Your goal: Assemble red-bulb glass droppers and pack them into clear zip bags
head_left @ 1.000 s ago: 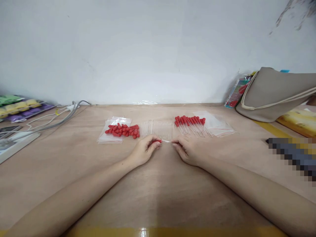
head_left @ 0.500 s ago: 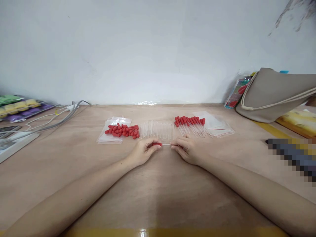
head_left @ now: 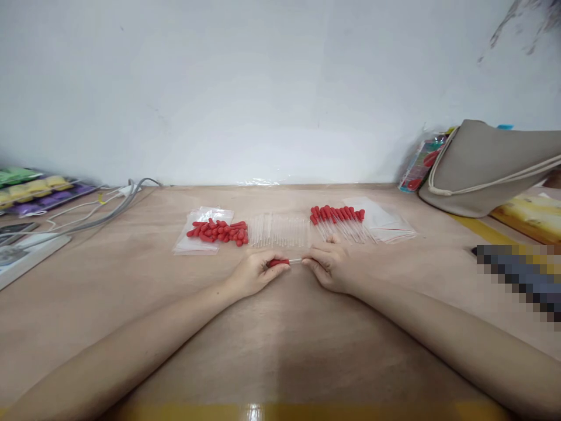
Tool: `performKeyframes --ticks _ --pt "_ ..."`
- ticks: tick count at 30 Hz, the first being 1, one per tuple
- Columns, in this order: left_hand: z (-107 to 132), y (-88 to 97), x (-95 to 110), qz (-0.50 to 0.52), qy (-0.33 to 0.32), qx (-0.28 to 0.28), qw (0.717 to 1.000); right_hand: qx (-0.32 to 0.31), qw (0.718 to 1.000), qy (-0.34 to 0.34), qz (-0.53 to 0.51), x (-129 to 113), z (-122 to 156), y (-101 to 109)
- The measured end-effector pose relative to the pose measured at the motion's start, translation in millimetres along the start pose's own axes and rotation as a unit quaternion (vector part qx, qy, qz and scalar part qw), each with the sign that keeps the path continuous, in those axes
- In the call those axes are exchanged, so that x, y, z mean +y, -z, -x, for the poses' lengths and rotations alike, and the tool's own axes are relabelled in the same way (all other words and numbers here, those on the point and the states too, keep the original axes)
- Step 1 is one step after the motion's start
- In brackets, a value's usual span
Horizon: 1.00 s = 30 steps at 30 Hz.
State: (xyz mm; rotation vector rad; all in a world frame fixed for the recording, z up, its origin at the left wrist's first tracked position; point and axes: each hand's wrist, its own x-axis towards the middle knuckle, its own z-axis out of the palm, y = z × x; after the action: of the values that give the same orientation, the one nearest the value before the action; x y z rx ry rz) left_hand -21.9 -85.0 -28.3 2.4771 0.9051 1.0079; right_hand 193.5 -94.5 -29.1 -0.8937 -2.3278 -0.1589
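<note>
Between thumb and fingers, my left hand (head_left: 254, 272) pinches a red rubber bulb (head_left: 279, 263). A clear dropper tube (head_left: 295, 261) extends from the bulb's right end, its other end pinched in my right hand (head_left: 329, 266). Just beyond my hands lies a row of clear tubes (head_left: 278, 230) side by side. To their left is a pile of loose red bulbs (head_left: 219, 231) on clear plastic bags (head_left: 186, 242). On the right, several droppers with red bulbs fitted (head_left: 337, 215) lie in a row, partly over more plastic bags (head_left: 385, 219).
A grey-beige bag (head_left: 491, 169) and a packaged item (head_left: 418, 166) lean at the right back. A pixelated dark object (head_left: 517, 280) lies at right. Cables (head_left: 109, 216), a white power strip (head_left: 39, 257) and yellow and purple packs (head_left: 39, 190) occupy the left side.
My left hand's fingers have shifted around the red bulb, so more of it shows. The bulb and tube sit slightly lower and tilt a little; the piles stay as they were.
</note>
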Motion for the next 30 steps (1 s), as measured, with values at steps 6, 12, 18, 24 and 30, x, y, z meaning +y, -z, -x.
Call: performKeyframes --ticks 6,12,18,24,30 --pt "0.8 -0.7 -2.3 -0.009 -0.023 -0.007 1.000 -0.019 0.999 -0.027 -0.028 -3.0 -2.2 -8.2" --pt "-1.2 0.1 -5.0 -0.009 -0.042 0.005 0.999 -0.062 0.996 -0.053 -0.019 -6.5 -7.5 -8.0" --pt "-6.2 4.9 -7.7 -0.023 -0.053 0.012 0.998 -0.097 0.994 -0.045 0.021 -8.1 -15.5 6.5" --pt "-6.2 2.5 -13.3 -0.035 0.017 0.049 0.998 -0.071 0.968 -0.239 -0.016 19.6 -22.3 16.6" --pt "-8.7 -0.7 -9.2 -0.033 0.011 -0.020 0.999 -0.012 0.902 -0.425 0.082 64.3 -35.5 8.2"
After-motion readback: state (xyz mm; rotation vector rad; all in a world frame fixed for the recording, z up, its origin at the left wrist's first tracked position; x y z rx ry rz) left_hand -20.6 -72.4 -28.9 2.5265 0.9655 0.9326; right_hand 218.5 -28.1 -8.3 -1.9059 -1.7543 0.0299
